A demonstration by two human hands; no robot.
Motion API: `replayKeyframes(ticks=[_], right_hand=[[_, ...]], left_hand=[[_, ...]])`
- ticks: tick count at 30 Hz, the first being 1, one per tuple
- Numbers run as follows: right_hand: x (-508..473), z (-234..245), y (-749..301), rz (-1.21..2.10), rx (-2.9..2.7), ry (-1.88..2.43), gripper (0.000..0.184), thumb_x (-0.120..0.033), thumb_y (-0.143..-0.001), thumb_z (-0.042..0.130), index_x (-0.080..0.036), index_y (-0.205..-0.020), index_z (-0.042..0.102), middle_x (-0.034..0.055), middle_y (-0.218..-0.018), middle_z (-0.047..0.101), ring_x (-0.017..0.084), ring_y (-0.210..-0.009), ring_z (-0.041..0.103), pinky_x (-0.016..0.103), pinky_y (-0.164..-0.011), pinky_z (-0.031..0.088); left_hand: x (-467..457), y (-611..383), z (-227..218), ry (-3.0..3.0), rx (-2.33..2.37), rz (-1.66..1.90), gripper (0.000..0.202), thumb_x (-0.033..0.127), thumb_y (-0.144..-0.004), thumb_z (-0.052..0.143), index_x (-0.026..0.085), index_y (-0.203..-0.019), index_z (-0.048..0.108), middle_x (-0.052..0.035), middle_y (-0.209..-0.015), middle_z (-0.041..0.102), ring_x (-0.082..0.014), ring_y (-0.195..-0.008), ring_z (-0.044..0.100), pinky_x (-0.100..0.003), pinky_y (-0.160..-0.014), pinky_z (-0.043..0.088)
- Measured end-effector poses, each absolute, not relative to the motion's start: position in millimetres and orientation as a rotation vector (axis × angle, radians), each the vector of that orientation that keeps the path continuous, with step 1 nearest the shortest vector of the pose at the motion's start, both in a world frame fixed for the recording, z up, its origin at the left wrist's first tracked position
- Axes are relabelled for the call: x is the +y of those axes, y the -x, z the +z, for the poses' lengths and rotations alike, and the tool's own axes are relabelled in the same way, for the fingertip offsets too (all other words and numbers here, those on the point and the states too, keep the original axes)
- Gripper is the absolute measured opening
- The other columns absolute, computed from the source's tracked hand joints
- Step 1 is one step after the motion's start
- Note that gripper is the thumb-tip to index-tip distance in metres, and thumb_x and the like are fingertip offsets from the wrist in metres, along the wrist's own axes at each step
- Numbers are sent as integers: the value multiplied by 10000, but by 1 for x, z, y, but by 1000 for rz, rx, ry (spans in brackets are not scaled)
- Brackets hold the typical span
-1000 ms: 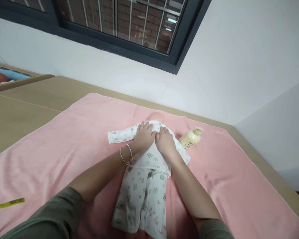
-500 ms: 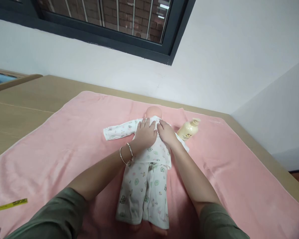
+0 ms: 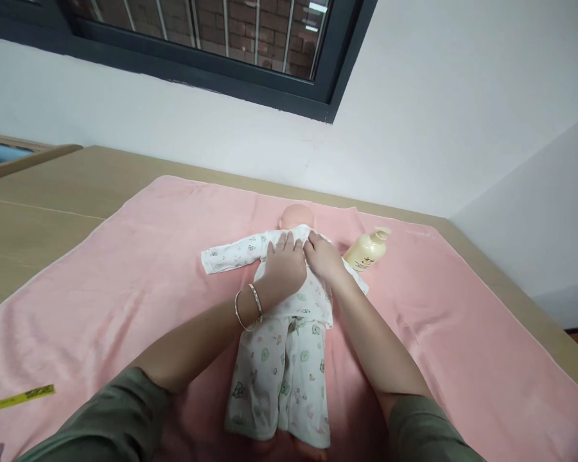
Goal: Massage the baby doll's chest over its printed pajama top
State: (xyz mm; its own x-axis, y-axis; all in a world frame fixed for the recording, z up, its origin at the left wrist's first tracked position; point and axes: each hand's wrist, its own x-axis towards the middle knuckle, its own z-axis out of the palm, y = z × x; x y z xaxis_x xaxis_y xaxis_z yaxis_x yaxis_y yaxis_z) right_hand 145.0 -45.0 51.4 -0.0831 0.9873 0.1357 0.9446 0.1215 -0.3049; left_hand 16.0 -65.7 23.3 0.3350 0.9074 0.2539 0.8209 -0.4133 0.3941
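A baby doll (image 3: 296, 215) lies on a pink blanket, its bald head toward the wall. It wears a white long-sleeved top (image 3: 313, 301) and matching trousers (image 3: 279, 378) with small green and pink prints. My left hand (image 3: 285, 266), two thin bangles at its wrist, rests on the upper part of the top with fingers spread. Close beside it, my right hand (image 3: 324, 258) has bent fingers pinched on the cloth just below the neck. The fastening between my hands is too small to make out. One sleeve stretches left; my right arm partly covers the other.
A pale yellow pump bottle (image 3: 366, 250) stands right of the doll, close to my right hand. The pink blanket (image 3: 125, 276) covers much of the wooden surface (image 3: 52, 224). A yellow strip (image 3: 17, 398) lies front left. Behind are a white wall and a dark-framed window (image 3: 308, 96).
My left hand has shifted slightly right, its fingers now more bent. My right hand stays near the neck of the top, its fingers curling a little more. The doll lies as before.
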Motion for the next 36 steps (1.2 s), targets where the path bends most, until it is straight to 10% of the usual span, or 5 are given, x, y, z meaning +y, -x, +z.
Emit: replayKeyframes(ticks=[9,17,27,36], right_hand=[[-70,51,-120,153,-2166,1902,518,-210,-1040,330,-20,-1489,503,216,-1560,503,316,-1482,440,412,-1237,305],[-50,47,-139,215,-2162,1838,492,-227,-1048,323,-76,-1459,547,171,-1549,533,265,-1466,464,379,-1207,348],[-64,47,-120,35,-2194,2024,571,-240,-1049,317,11,-1557,393,248,-1579,462,318,-1495,418,415,-1230,291],[-74,45,-109,55,-2205,2004,605,-313,-1044,382,-29,-1578,378,265,-1613,402,347,-1533,348,446,-1243,275]], left_hand=[[-27,10,29,-2297,1355,800,383,144,-938,385,164,-1201,663,-172,-1382,647,-299,-1348,548,-512,-1186,399],[-54,-7,33,-2393,1598,604,500,175,-996,346,103,-1462,512,-191,-1605,453,-343,-1515,376,-664,-1199,323],[-33,7,28,-2401,1531,716,402,220,-996,385,173,-1315,624,-114,-1491,600,-255,-1406,526,-447,-1172,422],[-14,9,-2,-2287,1555,958,407,275,-1007,387,165,-1314,631,-115,-1431,646,-256,-1352,562,-454,-1185,400]])
